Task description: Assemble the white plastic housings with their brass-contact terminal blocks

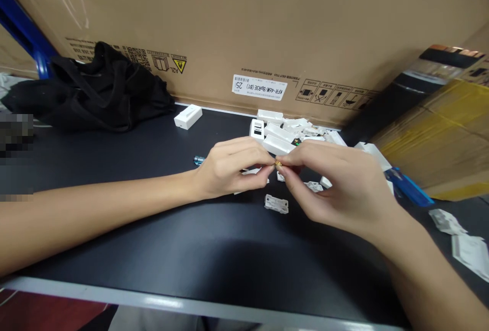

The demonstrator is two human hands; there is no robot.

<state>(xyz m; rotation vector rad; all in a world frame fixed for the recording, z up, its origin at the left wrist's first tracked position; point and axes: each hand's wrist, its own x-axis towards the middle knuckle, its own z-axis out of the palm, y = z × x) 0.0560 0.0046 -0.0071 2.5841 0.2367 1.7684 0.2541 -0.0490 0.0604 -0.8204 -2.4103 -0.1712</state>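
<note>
Between the fingertips of both hands sits a tiny gold-coloured metal piece (278,163), mostly covered by the fingers. My left hand (239,164) pinches it from the left with thumb and forefinger. From the right, my right hand (328,178) pinches the same piece. Below the hands a small white plastic frame (276,204) lies on the black table (171,239). Behind them is a pile of white plastic housings (278,144), with a small green circuit board (296,142) among them. A blue tool end (198,160) shows beside my left wrist, the rest hidden.
A closed white box (188,117) and a black cloth bag (110,91) are at the back left. A large cardboard carton (214,25) forms the back wall. At right are a taped box (446,132), a blue tool (410,187) and loose white parts (469,254).
</note>
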